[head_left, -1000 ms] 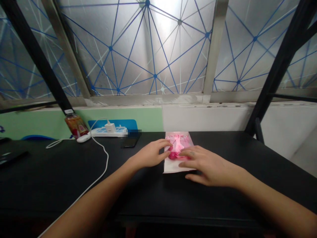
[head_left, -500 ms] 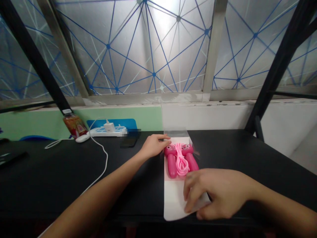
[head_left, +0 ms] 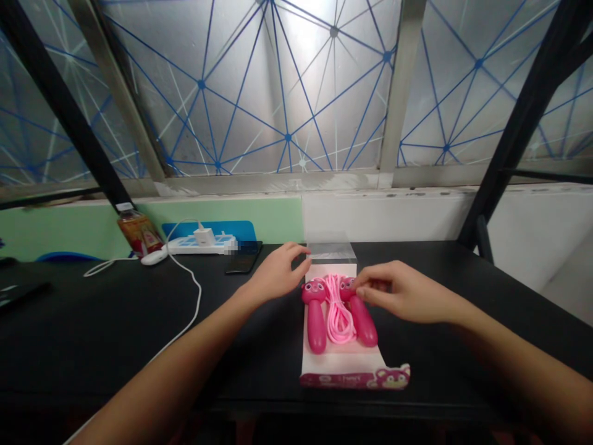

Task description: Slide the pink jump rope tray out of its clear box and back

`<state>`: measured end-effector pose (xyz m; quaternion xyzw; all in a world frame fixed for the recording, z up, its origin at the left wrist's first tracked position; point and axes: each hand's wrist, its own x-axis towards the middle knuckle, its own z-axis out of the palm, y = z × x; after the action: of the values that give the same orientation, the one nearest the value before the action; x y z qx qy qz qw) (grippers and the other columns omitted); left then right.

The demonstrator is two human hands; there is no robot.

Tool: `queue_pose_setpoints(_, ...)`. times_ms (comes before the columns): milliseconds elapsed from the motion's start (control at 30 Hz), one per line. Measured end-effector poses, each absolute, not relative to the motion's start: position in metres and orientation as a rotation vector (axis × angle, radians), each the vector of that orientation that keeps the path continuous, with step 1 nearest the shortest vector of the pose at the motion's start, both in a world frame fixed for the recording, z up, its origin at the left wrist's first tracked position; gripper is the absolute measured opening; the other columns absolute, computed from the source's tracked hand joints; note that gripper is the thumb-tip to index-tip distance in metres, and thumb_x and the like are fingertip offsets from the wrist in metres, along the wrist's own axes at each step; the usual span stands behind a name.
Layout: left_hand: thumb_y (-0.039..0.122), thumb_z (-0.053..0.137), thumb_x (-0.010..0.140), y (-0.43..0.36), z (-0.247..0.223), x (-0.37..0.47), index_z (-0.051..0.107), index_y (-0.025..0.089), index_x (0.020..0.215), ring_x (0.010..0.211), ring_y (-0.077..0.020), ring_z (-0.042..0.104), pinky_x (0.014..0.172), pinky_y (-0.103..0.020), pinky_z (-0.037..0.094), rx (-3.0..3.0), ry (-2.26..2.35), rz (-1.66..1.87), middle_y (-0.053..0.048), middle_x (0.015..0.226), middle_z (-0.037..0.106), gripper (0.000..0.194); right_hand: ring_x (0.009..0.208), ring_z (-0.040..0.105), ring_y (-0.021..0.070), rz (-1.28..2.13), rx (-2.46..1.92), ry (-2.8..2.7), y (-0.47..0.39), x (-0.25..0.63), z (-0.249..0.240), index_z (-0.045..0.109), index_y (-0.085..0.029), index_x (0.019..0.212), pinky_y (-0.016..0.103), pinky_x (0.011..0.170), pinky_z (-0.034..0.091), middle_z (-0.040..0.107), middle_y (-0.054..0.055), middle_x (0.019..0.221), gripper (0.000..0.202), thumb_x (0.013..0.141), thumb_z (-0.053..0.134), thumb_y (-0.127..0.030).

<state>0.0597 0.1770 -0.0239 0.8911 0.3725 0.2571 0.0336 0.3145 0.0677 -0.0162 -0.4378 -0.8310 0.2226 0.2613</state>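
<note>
A pink jump rope (head_left: 340,318) with a coiled cord and two handles with animal-face tops lies on a white backing card (head_left: 343,361). The card's near end bends up into a printed pink flap (head_left: 352,378). A clear plastic box (head_left: 331,250) lies at the card's far end. My left hand (head_left: 277,271) is beside the box's left edge, thumb and fingers apart, fingertips at the edge. My right hand (head_left: 403,292) is closed, with thumb and index fingertips at the top of the right handle; its other fingers are curled and partly hidden.
To the left on the black table (head_left: 115,327) are a dark phone (head_left: 243,258), a white power strip (head_left: 201,245) with a charger, and a white cable (head_left: 197,296). A drink bottle (head_left: 139,232) stands further left. Behind the table are a wall and windows.
My right hand has moved from the card's near end up to the right handle. The near flap now stands up, and the rope and card sit slightly nearer. My left hand has shifted slightly left.
</note>
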Motion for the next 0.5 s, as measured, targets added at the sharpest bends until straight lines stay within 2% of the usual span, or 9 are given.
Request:
queue_pose_setpoints(67,0.041,0.048,0.092,0.164,-0.015,0.055,0.063,0.019,0.114,0.077,-0.018,0.064,0.069,-0.027,0.046,2.717,1.095,0.59,-0.004,0.087,0.069,0.034,0.07,0.058,0.0177,0.199,-1.407,-2.198,0.073,0.316,-0.024,0.068,-0.019,0.099,0.03,0.064,0.043,0.066,0.005,0.085,0.026,0.092,0.052,-0.039)
queue_pose_setpoints(167,0.051,0.054,0.088,0.15,-0.008,0.052,0.058,0.021,0.123,0.064,-0.0163,0.06,0.056,-0.024,0.038,2.739,1.038,0.349,-0.001,0.076,0.067,0.046,0.071,0.057,0.0181,0.037,-1.48,-2.226,0.076,0.314,-0.035,0.063,-0.019,0.112,0.031,0.064,0.042,0.062,0.006,0.095,0.035,0.088,0.057,-0.045)
queue_pose_setpoints(267,0.055,0.053,0.088,0.145,-0.006,0.053,0.065,0.021,0.113,0.062,-0.0159,0.059,0.054,-0.024,0.034,2.756,1.017,0.247,-0.003,0.076,0.067,0.044,0.07,0.057,0.0164,0.137,-1.457,-2.255,0.076,0.311,-0.04,0.06,-0.02,0.116,0.031,0.066,0.044,0.057,0.007,0.1,0.039,0.087,0.059,-0.047)
queue_pose_setpoints(400,0.055,0.056,0.086,0.15,-0.007,0.053,0.069,0.022,0.108,0.064,-0.016,0.059,0.055,-0.024,0.034,2.742,0.984,0.184,-0.002,0.077,0.069,0.042,0.075,0.057,0.0161,0.256,-1.389,-2.22,0.079,0.31,-0.044,0.061,-0.02,0.107,0.03,0.07,0.045,0.056,0.007,0.1,0.029,0.087,0.06,-0.041)
queue_pose_setpoints(500,0.054,0.055,0.087,0.154,-0.013,0.054,0.07,0.022,0.107,0.065,-0.0167,0.06,0.057,-0.024,0.035,2.765,1.024,0.237,-0.003,0.079,0.07,0.04,0.075,0.057,0.0164,0.29,-1.392,-2.173,0.084,0.312,-0.047,0.061,-0.019,0.101,0.029,0.067,0.043,0.058,0.005,0.093,0.026,0.085,0.062,-0.039)
